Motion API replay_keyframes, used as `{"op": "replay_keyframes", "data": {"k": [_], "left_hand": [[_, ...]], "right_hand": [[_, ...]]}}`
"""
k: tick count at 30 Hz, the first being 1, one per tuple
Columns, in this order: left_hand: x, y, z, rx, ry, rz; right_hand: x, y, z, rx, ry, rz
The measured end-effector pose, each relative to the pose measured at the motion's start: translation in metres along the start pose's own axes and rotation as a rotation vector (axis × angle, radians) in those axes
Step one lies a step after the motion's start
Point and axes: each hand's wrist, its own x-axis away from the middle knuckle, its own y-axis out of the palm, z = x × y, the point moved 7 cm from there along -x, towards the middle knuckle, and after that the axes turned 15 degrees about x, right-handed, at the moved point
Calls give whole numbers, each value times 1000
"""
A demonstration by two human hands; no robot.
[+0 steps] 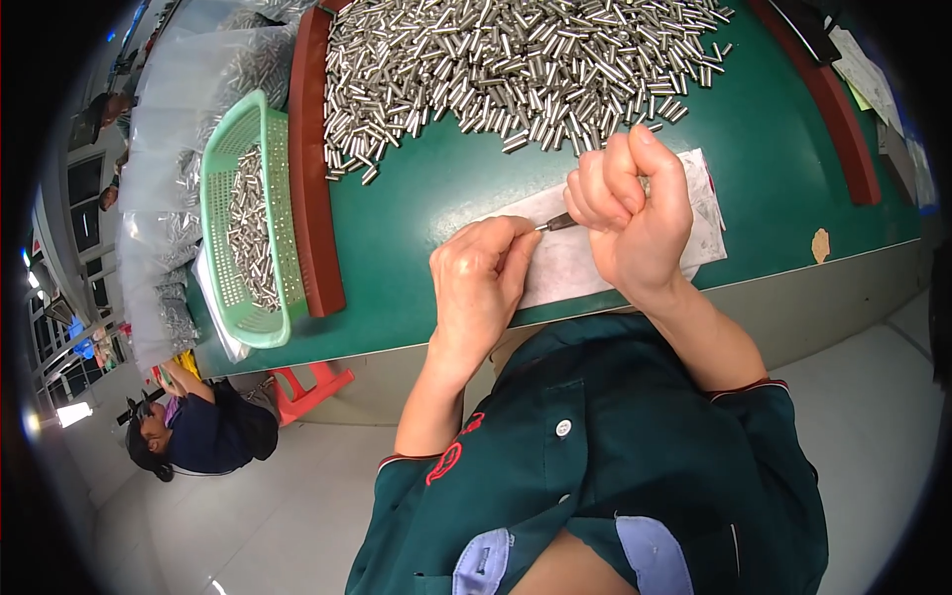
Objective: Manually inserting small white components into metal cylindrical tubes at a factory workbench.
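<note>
My right hand (635,198) is curled into a fist around a slim dark tool (560,221), whose narrow metal tip points left. At that tip, my left hand (481,263) is closed in a pinch. Whatever sits between its fingertips is too small and too covered to make out. Both hands are over a smudged white sheet (560,283) lying near the table's front edge. Beyond them spreads a big heap of short shiny metal pins (516,64), with a few strays at its near side.
The green tabletop (397,228) has dark red rails on the left (315,198) and right (843,129). Past the left rail stand a pale green basket (283,208) of small metal pieces and several clear plastic bags (159,238). A tan scrap (820,246) lies at right. Another person (213,426) sits at far left.
</note>
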Motion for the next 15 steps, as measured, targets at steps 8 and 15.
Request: {"op": "replay_keyframes", "data": {"k": [8, 15], "left_hand": [[6, 9, -38, 1527, -622, -128], [6, 13, -43, 1465, -677, -72]], "right_hand": [[3, -3, -2, -6, -58, 35], [2, -2, -3, 45, -47, 19]]}}
